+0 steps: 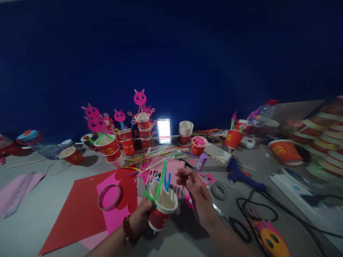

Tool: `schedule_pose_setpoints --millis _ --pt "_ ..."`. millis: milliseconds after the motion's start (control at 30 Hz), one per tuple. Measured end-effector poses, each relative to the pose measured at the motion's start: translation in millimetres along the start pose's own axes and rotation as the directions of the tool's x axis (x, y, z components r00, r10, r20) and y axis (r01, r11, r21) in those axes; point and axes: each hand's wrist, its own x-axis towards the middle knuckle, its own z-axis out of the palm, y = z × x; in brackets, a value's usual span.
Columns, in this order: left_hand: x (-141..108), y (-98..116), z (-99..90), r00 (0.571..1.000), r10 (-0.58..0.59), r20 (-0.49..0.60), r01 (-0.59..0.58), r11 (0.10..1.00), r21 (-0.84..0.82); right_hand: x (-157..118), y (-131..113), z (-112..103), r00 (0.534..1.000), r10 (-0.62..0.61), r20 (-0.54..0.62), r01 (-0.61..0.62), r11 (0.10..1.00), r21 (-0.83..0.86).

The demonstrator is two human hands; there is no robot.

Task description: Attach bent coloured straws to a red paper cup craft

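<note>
My left hand [144, 211] grips a red paper cup [159, 218] from its left side, tilted a little. Green and blue straws [161, 178] rise out of the cup's white mouth, and one green end sticks out over the rim at the left. To the right of the cup, my right hand [193, 185] hangs in the air with its fingers half curled and apart, holding nothing that I can see. Behind the cup lies pink paper [171, 165] with small dark and white cut-out pieces on it. A purple glue stick [202, 161] stands just beyond my right hand.
A blue glue gun [242, 175] with its black cord [273, 200] lies to the right, beside a tape roll [219, 190]. Red card [76, 210] covers the left front. Cups with pink paper faces [140, 98] and a white cup stack [185, 127] line the back.
</note>
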Motion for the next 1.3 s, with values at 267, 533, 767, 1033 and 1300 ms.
schedule_pose_setpoints --millis 267,533,767,1033,1300 --pt "10.5 -9.0 -3.9 0.98 -0.041 0.194 0.086 0.969 -0.232 -5.7 -10.8 6.9 0.981 0.09 0.172 -0.067 0.989 -0.133" --pt "4.6 -23.8 -20.1 0.954 -0.121 0.274 0.187 0.955 -0.229 -6.5 -6.0 7.2 0.938 0.105 0.331 -0.05 0.984 -0.169" --pt "0.3 -19.3 -16.2 0.953 -0.162 0.256 0.212 0.96 -0.183 -11.4 -5.6 13.4 0.898 0.15 0.414 -0.101 0.985 -0.14" --pt "-1.2 -10.1 -1.5 0.948 -0.192 0.254 0.237 0.958 -0.16 -17.1 -3.3 15.4 0.846 0.275 0.456 -0.26 0.961 -0.096" --pt "-3.6 -8.9 -5.5 0.948 -0.194 0.251 0.237 0.959 -0.154 -17.9 5.5 10.9 0.864 0.246 0.439 -0.21 0.969 -0.128"
